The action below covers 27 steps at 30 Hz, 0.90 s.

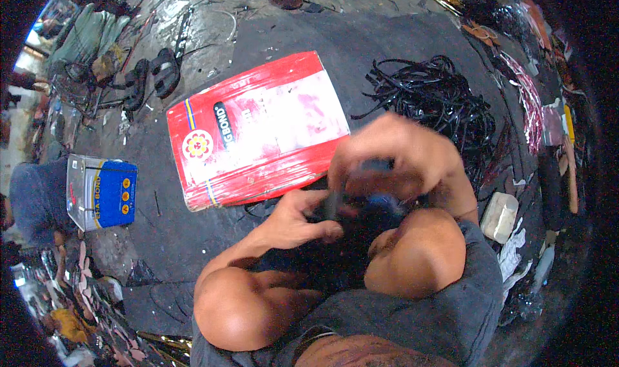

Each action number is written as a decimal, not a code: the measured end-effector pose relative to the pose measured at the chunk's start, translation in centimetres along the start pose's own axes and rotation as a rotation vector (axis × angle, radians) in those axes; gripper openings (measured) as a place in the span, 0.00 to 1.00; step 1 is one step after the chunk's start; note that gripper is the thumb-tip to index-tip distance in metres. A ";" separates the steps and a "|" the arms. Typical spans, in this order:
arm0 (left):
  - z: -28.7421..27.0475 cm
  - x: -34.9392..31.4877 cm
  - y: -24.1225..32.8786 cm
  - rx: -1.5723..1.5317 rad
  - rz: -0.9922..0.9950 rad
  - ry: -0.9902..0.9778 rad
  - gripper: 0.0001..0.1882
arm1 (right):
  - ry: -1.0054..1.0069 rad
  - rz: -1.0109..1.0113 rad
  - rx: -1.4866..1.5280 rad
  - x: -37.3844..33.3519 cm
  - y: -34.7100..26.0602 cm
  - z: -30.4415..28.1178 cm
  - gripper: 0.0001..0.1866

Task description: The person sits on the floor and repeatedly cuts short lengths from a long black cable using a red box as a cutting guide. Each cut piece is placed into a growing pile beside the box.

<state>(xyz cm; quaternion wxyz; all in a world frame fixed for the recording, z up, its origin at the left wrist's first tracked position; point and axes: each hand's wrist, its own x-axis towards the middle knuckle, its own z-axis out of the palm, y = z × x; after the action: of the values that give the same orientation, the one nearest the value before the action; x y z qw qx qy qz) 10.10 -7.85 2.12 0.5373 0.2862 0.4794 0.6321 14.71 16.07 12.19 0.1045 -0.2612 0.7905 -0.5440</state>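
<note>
My left hand [300,220] is in front of me above my knees, its thumb and fingers closed around something dark that I cannot make out. Over it, to the right, my right hand [396,154] is bent inward and smeared by motion, so its grip does not show. Between the two hands is a dark, blurred shape. Just beyond them lies a red and white flat rectangular board or packet [258,128] with a flower emblem. A heap of shiny black strips [435,99] sits beyond my right hand.
A blue and white tin [103,193] stands at the left beside a dark cloth-covered shape [39,199]. Black sandals [164,73] lie at the far left. To the right are a pale block [500,217], pink-white strands [523,102] and a wooden handle [572,177].
</note>
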 end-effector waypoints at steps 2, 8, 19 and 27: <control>-2.4 -1.9 2.4 0.076 -0.300 0.048 0.20 | 0.256 0.073 -0.141 -1.2 0.6 -2.5 0.11; -13.5 -11.4 7.6 0.471 -0.275 0.705 0.08 | 0.505 0.486 -0.089 -0.6 7.8 -5.2 0.14; -16.3 0.2 7.6 1.607 0.559 1.080 0.22 | 0.606 0.465 -0.582 5.4 10.9 0.5 0.19; -9.3 11.4 1.2 0.923 0.438 0.527 0.18 | 0.735 0.335 -0.753 3.6 13.0 1.6 0.16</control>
<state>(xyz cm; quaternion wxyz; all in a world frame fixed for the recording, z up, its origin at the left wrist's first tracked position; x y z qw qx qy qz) -1.48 0.33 -2.01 0.0754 0.4165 0.7529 0.5040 8.47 16.39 0.13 -0.1938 0.0560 0.9457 -0.2548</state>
